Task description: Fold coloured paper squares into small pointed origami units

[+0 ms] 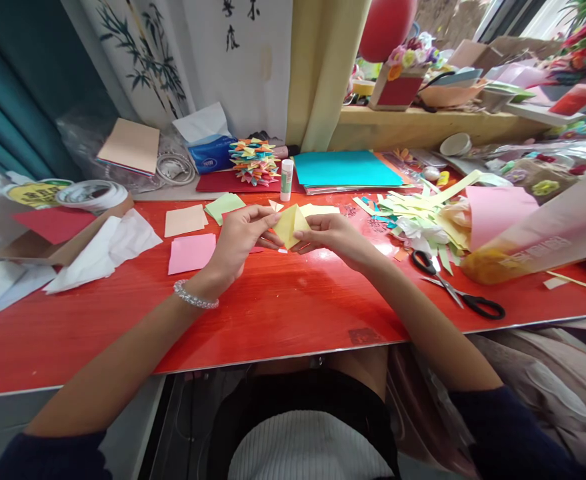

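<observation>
Left hand (237,241): thumb and forefinger closed together on the left edge of the yellow paper; the other fingers loosely curled below.
Right hand (337,235): thumb laid over the paper's lower right edge, fingers bent beneath, pinching it.
Yellow paper (287,229): folded, a crease running down its face; held between both hands, above the red table (293,307), just in front of the glue stick (286,181).
Pink squares (191,254): on the table, beside the left hand.
Yellow sheets (323,209): behind the right hand, partly hidden by it.
Hard to make out: the paper's underside; the small red pieces behind the left hand.
Cut off: red balloon (387,27), at the top edge.
</observation>
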A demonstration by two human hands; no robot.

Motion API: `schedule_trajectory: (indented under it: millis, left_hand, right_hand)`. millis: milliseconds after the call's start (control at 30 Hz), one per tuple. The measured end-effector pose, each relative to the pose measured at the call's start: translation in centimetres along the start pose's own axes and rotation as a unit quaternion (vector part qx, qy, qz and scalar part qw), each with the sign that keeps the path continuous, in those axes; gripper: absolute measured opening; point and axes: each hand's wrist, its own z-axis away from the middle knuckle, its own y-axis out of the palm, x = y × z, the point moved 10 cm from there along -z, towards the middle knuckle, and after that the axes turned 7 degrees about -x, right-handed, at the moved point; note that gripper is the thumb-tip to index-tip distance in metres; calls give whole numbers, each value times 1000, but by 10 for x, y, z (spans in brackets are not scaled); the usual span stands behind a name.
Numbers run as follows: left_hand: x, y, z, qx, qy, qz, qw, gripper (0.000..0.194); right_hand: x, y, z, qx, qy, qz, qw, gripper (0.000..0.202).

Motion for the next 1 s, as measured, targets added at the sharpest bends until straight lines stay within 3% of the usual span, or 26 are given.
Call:
schedule_trajectory:
  millis: [167, 367, 633, 1000]
  left_hand:
    - [7, 7, 1, 26, -24, 2, 999, 17]
    - [7, 5, -2, 18, -12, -25, 999, 16]
    - [2, 15, 3, 44, 51, -66, 996, 23]
    - [10, 23, 2, 83, 18, -37, 996, 26]
  right_hand:
    - [-2, -14, -5, -55, -13, -8, 998, 27]
    - [0, -8, -3, 0, -10, -17, 1000, 31]
    - [1, -15, -3, -55, -34, 11, 998, 29]
    - [2, -14, -3, -59, -36, 11, 998, 26]
